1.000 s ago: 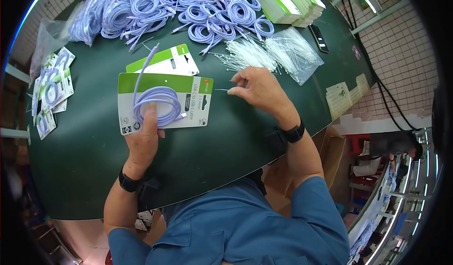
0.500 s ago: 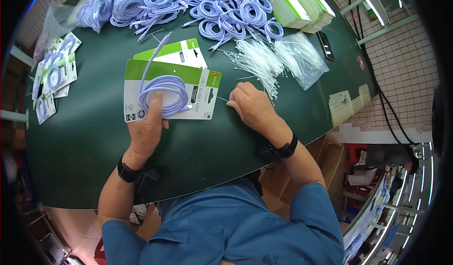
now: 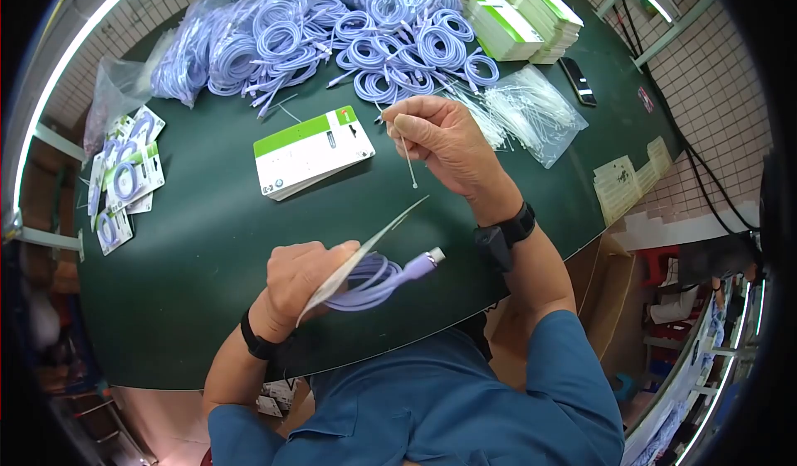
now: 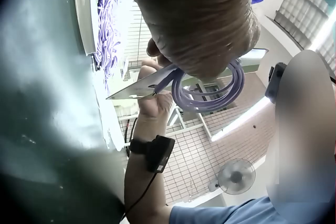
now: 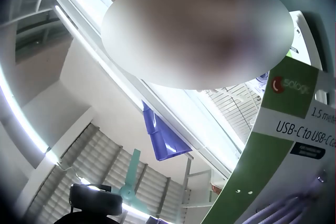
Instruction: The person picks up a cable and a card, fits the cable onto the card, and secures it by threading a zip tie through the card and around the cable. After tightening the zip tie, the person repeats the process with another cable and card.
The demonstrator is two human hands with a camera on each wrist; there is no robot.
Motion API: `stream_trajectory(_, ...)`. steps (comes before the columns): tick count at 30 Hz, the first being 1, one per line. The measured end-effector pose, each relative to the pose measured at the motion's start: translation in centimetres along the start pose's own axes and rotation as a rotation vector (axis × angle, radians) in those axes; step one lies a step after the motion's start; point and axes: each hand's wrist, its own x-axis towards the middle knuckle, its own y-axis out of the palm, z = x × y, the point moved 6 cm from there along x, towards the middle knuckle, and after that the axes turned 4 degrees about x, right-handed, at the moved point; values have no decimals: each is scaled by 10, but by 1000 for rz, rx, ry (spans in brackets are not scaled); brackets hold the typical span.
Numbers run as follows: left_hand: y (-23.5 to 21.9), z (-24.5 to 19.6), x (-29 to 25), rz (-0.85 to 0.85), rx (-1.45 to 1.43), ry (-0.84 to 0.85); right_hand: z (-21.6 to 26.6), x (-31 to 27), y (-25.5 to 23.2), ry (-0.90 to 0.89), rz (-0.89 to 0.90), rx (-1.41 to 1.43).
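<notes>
My left hand [image 3: 299, 275] grips a printed cardboard packaging card [image 3: 375, 243] together with a lilac coiled USB-C cable [image 3: 365, 298], near the table's front edge. The card is tilted up almost edge-on in the head view, its cable side turned toward my body. In the left wrist view the coil [image 4: 181, 98] lies against the card [image 4: 137, 87]. Higher up and to the right, my right hand [image 3: 452, 146] pinches a thin white cable tie [image 3: 410, 167], which hangs down from thumb and finger. The right wrist view shows the card's printed front [image 5: 286, 124].
Cards [image 3: 311, 154] lie stacked mid-table. Finished-looking cards with cables [image 3: 124, 179] sit at left. Behind are heaped lilac cables [image 3: 282, 42], card bundles [image 3: 506, 30], loose white ties and a bag of ties [image 3: 535, 117], and a phone [image 3: 579, 81].
My left hand has brought the card and cable nearer my body and turned the card from face-up to nearly on edge. My right hand has risen away from the card with the tie.
</notes>
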Motion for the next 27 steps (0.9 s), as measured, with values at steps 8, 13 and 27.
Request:
stream_trajectory(8, 14, -15, -5, 156, 69, 208, -23, -4, 10, 84, 70, 82)
stream_trajectory(13, 16, -14, -7, 208, 67, 204, -26, -8, 10, 132, 61, 75)
stream_trajectory(27, 18, -3, -7, 186, 99, 220, -24, -19, 24, 297, 84, -245)
